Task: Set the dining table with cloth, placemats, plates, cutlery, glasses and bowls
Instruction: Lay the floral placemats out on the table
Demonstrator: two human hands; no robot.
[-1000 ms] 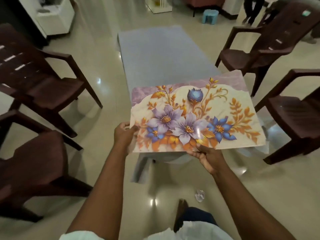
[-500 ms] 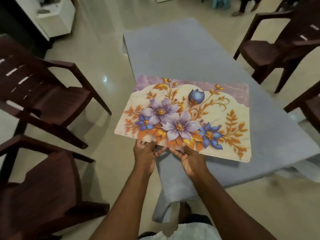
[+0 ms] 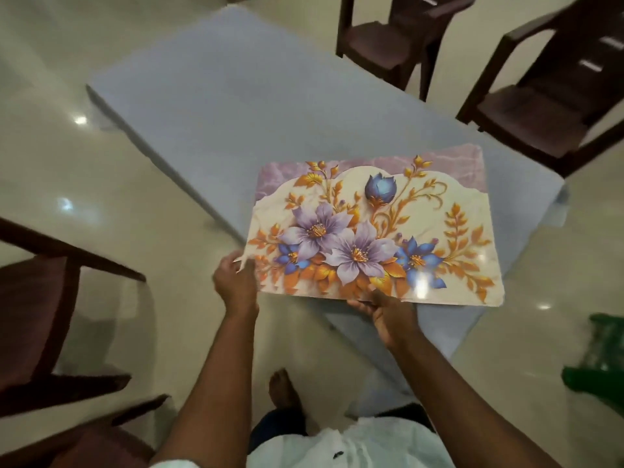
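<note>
A floral placemat, cream with purple and blue flowers and orange leaves, hovers over the near end of the table. The table wears a pale blue-grey cloth. My left hand pinches the mat's near left corner, which curls up a little. My right hand grips the middle of its near edge, fingers under it and thumb on top. Whether one mat or a stack is held I cannot tell.
Dark brown plastic chairs stand at the left, far centre and far right. A green object sits on the glossy beige floor at the right. My bare foot is near the table's end.
My left hand has slid from the mat's middle edge to its left corner. The mat now sits further right over the table's near end, and my view has shifted left and down.
</note>
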